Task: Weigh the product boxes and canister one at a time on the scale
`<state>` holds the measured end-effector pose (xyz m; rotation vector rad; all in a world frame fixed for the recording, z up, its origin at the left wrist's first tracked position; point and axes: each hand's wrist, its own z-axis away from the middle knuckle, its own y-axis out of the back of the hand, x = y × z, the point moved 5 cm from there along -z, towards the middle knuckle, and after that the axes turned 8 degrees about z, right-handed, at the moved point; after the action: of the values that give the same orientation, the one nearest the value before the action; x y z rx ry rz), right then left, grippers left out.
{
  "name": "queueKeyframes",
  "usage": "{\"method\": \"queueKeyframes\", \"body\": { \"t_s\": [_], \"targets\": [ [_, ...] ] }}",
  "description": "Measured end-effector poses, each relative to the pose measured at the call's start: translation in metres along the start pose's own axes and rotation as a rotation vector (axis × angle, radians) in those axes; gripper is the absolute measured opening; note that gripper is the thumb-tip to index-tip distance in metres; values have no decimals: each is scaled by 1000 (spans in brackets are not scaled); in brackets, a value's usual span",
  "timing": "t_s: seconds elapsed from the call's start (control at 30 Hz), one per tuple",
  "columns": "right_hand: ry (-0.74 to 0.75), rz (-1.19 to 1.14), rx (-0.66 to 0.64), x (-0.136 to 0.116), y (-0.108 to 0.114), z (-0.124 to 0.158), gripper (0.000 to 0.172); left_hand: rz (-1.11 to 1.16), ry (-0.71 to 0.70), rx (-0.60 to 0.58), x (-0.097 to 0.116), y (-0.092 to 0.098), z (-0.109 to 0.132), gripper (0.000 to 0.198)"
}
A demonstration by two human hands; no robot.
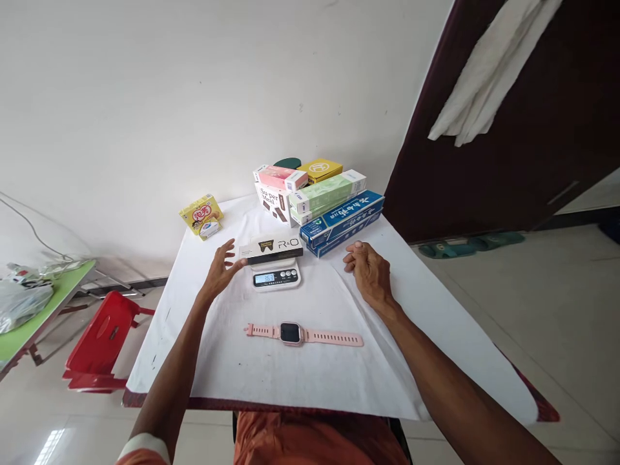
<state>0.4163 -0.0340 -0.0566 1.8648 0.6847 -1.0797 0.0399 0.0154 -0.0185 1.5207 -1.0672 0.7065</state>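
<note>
A flat black-and-white box (271, 250) marked "R&O" lies across a small white kitchen scale (276, 278), whose lit display appears to read 363. My left hand (221, 270) is at the box's left end, fingers spread, holding nothing; whether the thumb touches the box I cannot tell. On the right, my right hand (369, 272) is at the cloth with its fingers loosely curled together and nothing visible in them, just in front of the stacked blue toothpaste boxes (341, 219). Nearer me, a pink smartwatch (290, 332) lies face up with its strap stretched out.
Behind the scale stand a white "Super Meal" box (272, 201), a pink box (281, 176), green boxes (329, 192) and a yellow box (320, 169). Yellow packaging (201, 212) with a small white box sits at the back left. A white cloth (217, 361) covers the table. A red chair (103, 342) stands left.
</note>
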Motion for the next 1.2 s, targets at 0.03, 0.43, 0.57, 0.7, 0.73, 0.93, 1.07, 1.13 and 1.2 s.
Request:
{"method": "queueKeyframes", "body": {
  "t_s": [0.03,0.43,0.57,0.7,0.73,0.93,1.07,1.13,1.2],
  "targets": [
    [-1,0,2,0,0,0,73,45,31,62,-7,3,6,68],
    [0,-17,5,-4,2,4,71,335,187,279,-47,6,29,65],
    [2,-10,1,-4,2,3,72,249,169,269,-40,6,28,68],
    [1,2,-11,-4,1,2,72,-68,-50,236,3,1,19,68],
    [0,1,-11,-4,1,2,71,-150,-120,186,16,-4,15,69],
    [6,8,-13,-3,2,3,69,-512,-248,-142,57,-39,-10,69],
    [18,29,-16,-2,2,3,67,-583,-200,-243,53,-48,-21,54],
    [11,40,-17,-2,2,3,66,-591,-187,-266,52,-49,-25,47],
    [4,45,-22,-1,2,3,65,-598,-170,-288,52,-49,-29,43]
  ]
}}
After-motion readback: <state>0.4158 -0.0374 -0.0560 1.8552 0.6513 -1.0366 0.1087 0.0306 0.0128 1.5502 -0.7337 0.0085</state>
